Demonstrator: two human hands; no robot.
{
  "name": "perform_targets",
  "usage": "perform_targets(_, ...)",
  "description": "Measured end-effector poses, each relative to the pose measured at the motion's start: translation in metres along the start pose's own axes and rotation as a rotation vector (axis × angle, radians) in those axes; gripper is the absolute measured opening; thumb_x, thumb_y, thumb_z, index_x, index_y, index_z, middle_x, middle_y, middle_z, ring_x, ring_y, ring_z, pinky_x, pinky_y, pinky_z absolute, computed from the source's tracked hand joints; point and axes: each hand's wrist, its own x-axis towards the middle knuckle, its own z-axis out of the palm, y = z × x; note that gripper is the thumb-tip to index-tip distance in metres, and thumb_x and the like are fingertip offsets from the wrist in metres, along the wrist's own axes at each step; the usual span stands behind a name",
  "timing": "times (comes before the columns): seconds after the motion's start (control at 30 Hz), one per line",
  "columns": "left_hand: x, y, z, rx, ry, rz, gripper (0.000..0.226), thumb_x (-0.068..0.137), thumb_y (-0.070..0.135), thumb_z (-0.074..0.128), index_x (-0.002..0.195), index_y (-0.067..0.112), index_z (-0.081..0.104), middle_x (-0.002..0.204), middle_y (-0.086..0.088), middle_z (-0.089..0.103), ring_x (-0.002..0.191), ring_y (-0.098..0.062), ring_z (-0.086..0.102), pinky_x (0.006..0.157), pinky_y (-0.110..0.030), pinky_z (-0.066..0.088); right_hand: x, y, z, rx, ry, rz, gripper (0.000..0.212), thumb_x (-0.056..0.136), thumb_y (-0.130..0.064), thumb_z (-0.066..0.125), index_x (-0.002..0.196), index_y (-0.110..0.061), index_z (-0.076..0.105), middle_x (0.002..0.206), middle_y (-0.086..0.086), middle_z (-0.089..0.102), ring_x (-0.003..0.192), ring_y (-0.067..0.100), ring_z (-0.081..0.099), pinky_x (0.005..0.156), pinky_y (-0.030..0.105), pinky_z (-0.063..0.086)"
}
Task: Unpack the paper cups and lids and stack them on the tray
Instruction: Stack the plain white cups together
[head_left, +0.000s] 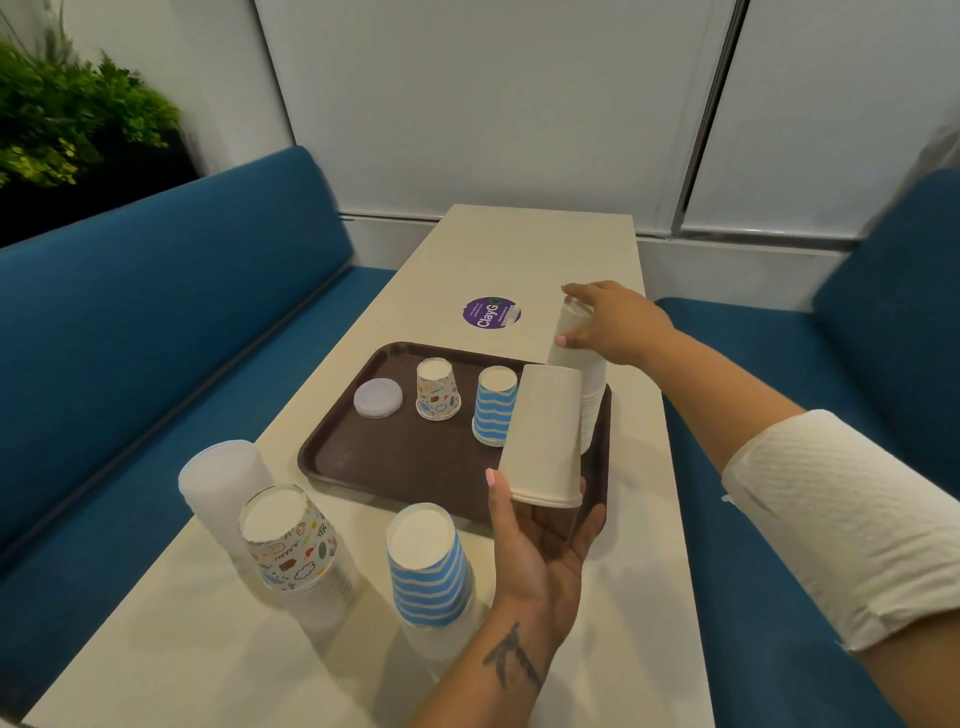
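Observation:
A brown tray (395, 462) lies mid-table. On it stand a small pile of lids (377, 398), an upturned patterned cup (437, 388), a blue-striped cup stack (493, 405) and a tall white cup stack (587, 384) at the right edge. My right hand (613, 322) grips the top of that white stack. My left hand (540, 540) holds an upturned plain white cup (545, 436) by its rim over the tray's near right corner. Near me, in clear wrap, stand a sleeve of lids (223, 488), a patterned cup sleeve (296, 551) and a blue-striped cup sleeve (428, 566).
The cream table (639, 571) runs away from me between two blue benches (156, 332). A round purple sticker (491, 313) sits beyond the tray. A plant (67, 119) stands at far left. A white wall closes the table's far end.

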Motion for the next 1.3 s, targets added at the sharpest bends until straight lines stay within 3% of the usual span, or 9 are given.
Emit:
perform_targets(0.1, -0.001, -0.001, 0.006, -0.004, -0.017, -0.004, 0.062, 0.080, 0.061, 0.050, 0.126, 0.020, 0.061, 0.110, -0.015, 0.069, 0.105, -0.031, 0.061, 0.076, -0.045, 0.059, -0.012, -0.001, -0.014, 0.096, 0.088, -0.038, 0.064, 0.090, -0.052, 0.055, 0.146, -0.029, 0.035, 0.155, 0.004, 0.029, 0.140, 0.030, 0.028, 0.109, 0.049, 0.031)
perform_targets(0.2, -0.001, -0.001, 0.016, -0.012, -0.053, 0.003, 0.066, 0.076, 0.062, 0.052, 0.126, 0.020, 0.061, 0.111, -0.015, 0.069, 0.104, -0.030, 0.062, 0.078, -0.045, 0.059, -0.037, -0.008, -0.039, 0.258, 0.292, -0.120, 0.047, 0.094, -0.053, 0.046, 0.131, -0.026, 0.055, 0.135, 0.001, 0.055, 0.121, 0.021, 0.049, 0.098, 0.039, 0.041)
perform_targets(0.33, -0.004, -0.004, 0.030, -0.031, -0.079, -0.015, 0.076, 0.069, 0.064, 0.056, 0.128, 0.016, 0.059, 0.114, -0.013, 0.067, 0.102, -0.027, 0.063, 0.081, -0.045, 0.058, -0.071, -0.012, -0.062, 0.405, 0.032, -0.118, 0.049, 0.089, -0.061, 0.046, 0.118, -0.024, 0.061, 0.112, -0.004, 0.060, 0.077, 0.009, 0.054, 0.072, 0.027, 0.043)
perform_targets(0.47, -0.009, -0.007, 0.039, -0.030, -0.107, -0.015, 0.078, 0.067, 0.065, 0.057, 0.129, 0.017, 0.058, 0.119, -0.015, 0.067, 0.109, -0.028, 0.062, 0.083, -0.045, 0.057, -0.086, -0.010, -0.065, 0.429, -0.162, -0.108, 0.052, 0.084, -0.058, 0.058, 0.126, -0.028, 0.054, 0.112, -0.002, 0.062, 0.070, 0.012, 0.057, 0.055, 0.021, 0.044)
perform_targets(0.73, -0.016, -0.005, 0.041, 0.042, -0.182, -0.048, 0.086, 0.065, 0.074, 0.047, 0.128, 0.015, 0.054, 0.115, -0.004, 0.067, 0.120, -0.028, 0.057, 0.092, -0.056, 0.049, -0.085, -0.011, -0.074, 0.578, -0.089, -0.076, 0.047, 0.081, -0.049, 0.068, 0.116, -0.021, 0.054, 0.096, 0.003, 0.061, 0.059, 0.012, 0.056, 0.051, 0.021, 0.046)
perform_targets(0.87, -0.015, -0.002, 0.038, 0.158, -0.117, -0.072, 0.068, 0.086, 0.068, 0.036, 0.133, 0.020, 0.049, 0.133, -0.002, 0.057, 0.125, -0.024, 0.051, 0.092, -0.054, 0.048, -0.067, -0.010, -0.090, 0.635, 0.177, -0.026, 0.050, 0.075, -0.048, 0.075, 0.113, -0.022, 0.055, 0.104, 0.006, 0.059, 0.072, 0.015, 0.056, 0.059, 0.026, 0.049)
perform_targets(1.0, -0.011, -0.003, 0.031, 0.274, 0.015, -0.076, 0.027, 0.099, 0.035, 0.046, 0.114, 0.018, 0.061, 0.122, -0.003, 0.064, 0.112, -0.021, 0.059, 0.081, -0.041, 0.054, -0.049, -0.012, -0.098, 0.560, 0.375, -0.025, 0.055, 0.076, -0.045, 0.075, 0.119, -0.021, 0.051, 0.113, -0.002, 0.051, 0.096, 0.016, 0.052, 0.072, 0.025, 0.048)
perform_targets(1.13, -0.008, -0.001, 0.028, 0.310, 0.067, -0.066, 0.018, 0.099, 0.021, 0.048, 0.110, 0.018, 0.062, 0.106, 0.000, 0.067, 0.097, -0.016, 0.063, 0.075, -0.034, 0.052, -0.034, -0.016, -0.094, 0.460, 0.412, -0.015, 0.059, 0.078, -0.042, 0.073, 0.125, -0.019, 0.047, 0.118, 0.002, 0.053, 0.099, 0.017, 0.048, 0.088, 0.037, 0.049)
perform_targets(1.3, -0.003, 0.006, 0.030, 0.354, 0.070, -0.026, 0.017, 0.098, 0.014, 0.047, 0.106, 0.018, 0.062, 0.098, 0.001, 0.066, 0.090, -0.015, 0.062, 0.072, -0.030, 0.051, -0.016, -0.018, -0.073, 0.361, 0.368, -0.011, 0.061, 0.079, -0.042, 0.072, 0.128, -0.018, 0.045, 0.126, 0.006, 0.054, 0.106, 0.022, 0.050, 0.080, 0.031, 0.041)
